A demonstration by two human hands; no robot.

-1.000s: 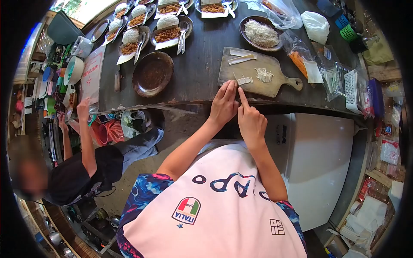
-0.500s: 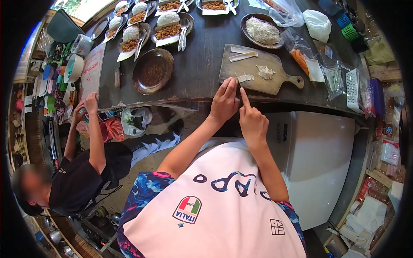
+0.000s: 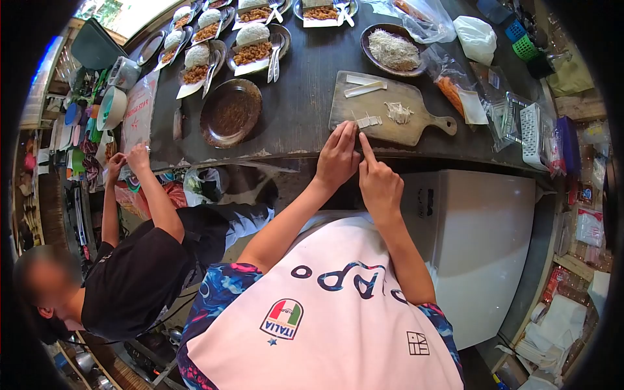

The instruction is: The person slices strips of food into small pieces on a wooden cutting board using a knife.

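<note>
Closer together than in the first frame, the co-worker's hands have been brought to the lower edge of a plastic-covered sheet, on which "STAR" can be read in red capitals; the co-worker's torso has been shifted rightward. Beside the sheet, a bare brown plate is set on the bench, below plates of rice and brown food. On the white shirt, "ITALIA" is seen upside down under a green, white and red crest, with a blue star beside it. At the chopping board's near left edge, the left hand is held with its fingers together, almost unmoved; whether anything is gripped cannot be told. Small pale cut pieces are lined up left to right just beyond the fingertips. The right hand is held with its index finger extended toward them; a grip cannot be confirmed. The chopping board is laid lengthwise, its handle pointed right, with a pale shredded pile and two pale strips on it.
</note>
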